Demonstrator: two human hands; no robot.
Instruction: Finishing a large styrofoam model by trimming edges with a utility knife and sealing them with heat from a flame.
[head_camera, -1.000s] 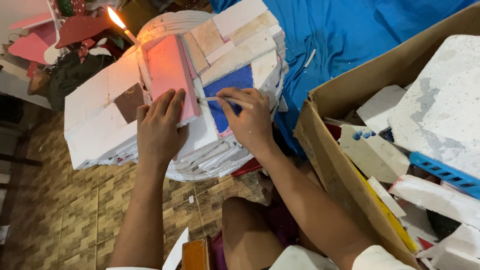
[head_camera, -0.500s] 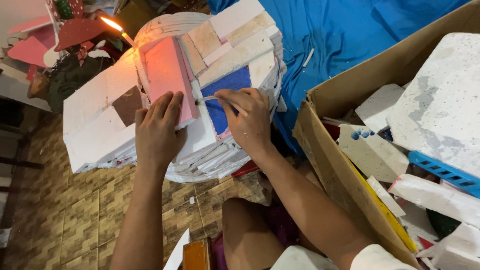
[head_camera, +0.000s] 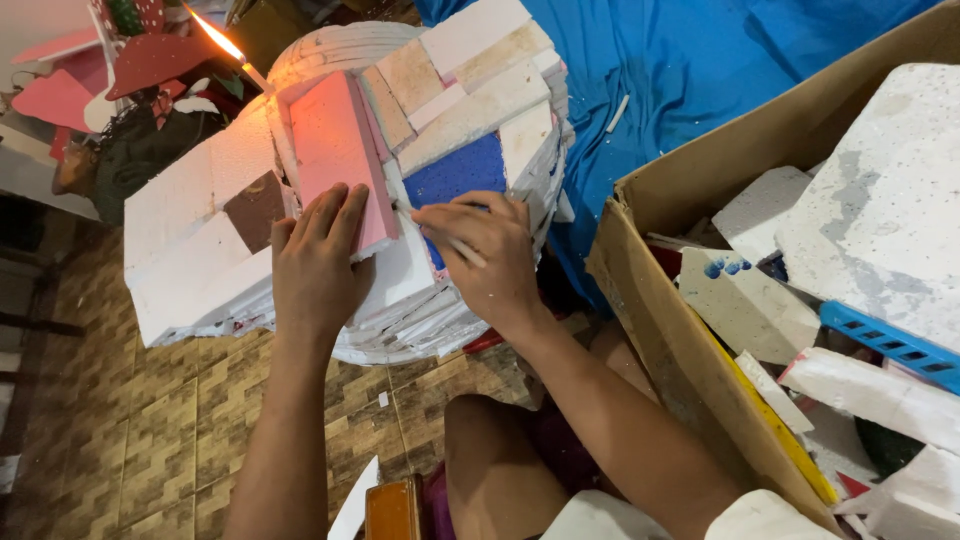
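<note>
The left hand (head_camera: 318, 262) lay flat on the pink foam (head_camera: 335, 160), fingers spread, pressing and holding nothing. The right hand (head_camera: 480, 250) pinched a thin white stick (head_camera: 462, 247), grip nearly closed on it. A moment earlier that stick pointed up by the blue piece (head_camera: 455, 172); now it had tipped lower, beside the pink foam's edge. The foam pile (head_camera: 200, 250) had hardly moved. A candle (head_camera: 225, 45) burned behind it.

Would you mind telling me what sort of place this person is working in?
Most likely a home craft corner on a tiled floor. A cardboard box holds foam offcuts, a blue cloth is spread out, and both hands rest on a patchwork foam mound near a lit candle.
</note>
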